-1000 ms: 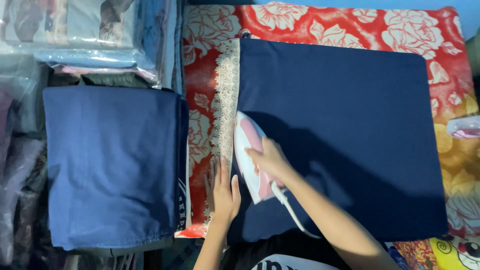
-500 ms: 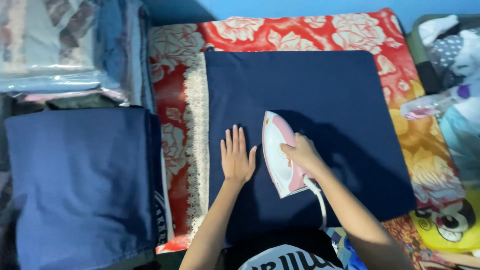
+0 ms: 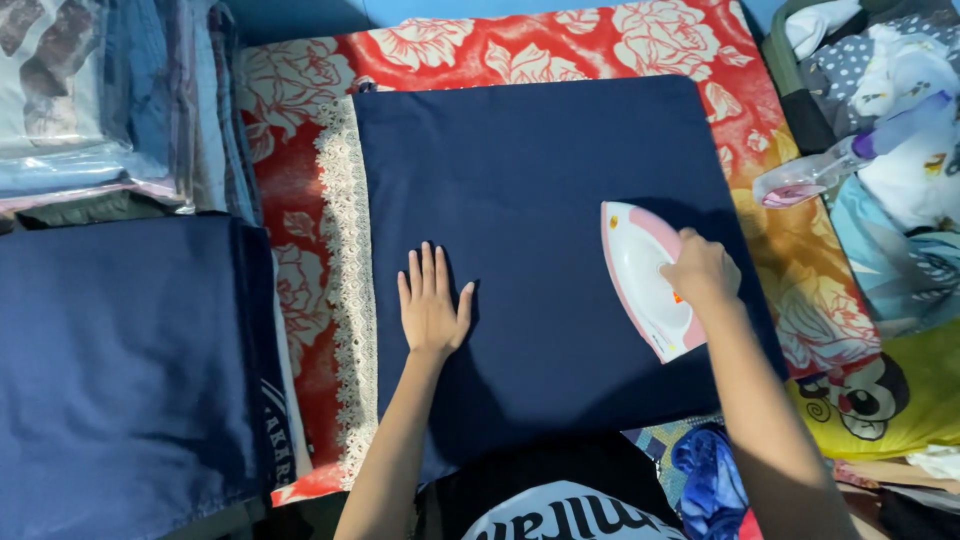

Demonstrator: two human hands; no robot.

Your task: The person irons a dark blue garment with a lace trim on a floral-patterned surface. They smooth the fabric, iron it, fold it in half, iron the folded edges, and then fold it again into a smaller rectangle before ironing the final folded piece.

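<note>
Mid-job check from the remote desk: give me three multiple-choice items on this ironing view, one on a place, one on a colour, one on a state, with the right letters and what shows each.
1. Where does the iron sit on the navy cloth?
A. near its right edge
B. at its left edge
C. off it, on the lace trim

2. What colour is the sheet under the navy cloth?
A. plain green
B. red with pale flowers
C. black and white stripes

3. How is the left hand placed?
A. clenched round the iron
B. lifted clear of the cloth
C. flat, fingers spread, on the cloth

Answers:
1 A: the iron lies by the cloth's right side, under the right hand.
2 B: red floral fabric shows around the cloth.
3 C: the palm rests open on the navy cloth, apart from the iron.
</note>
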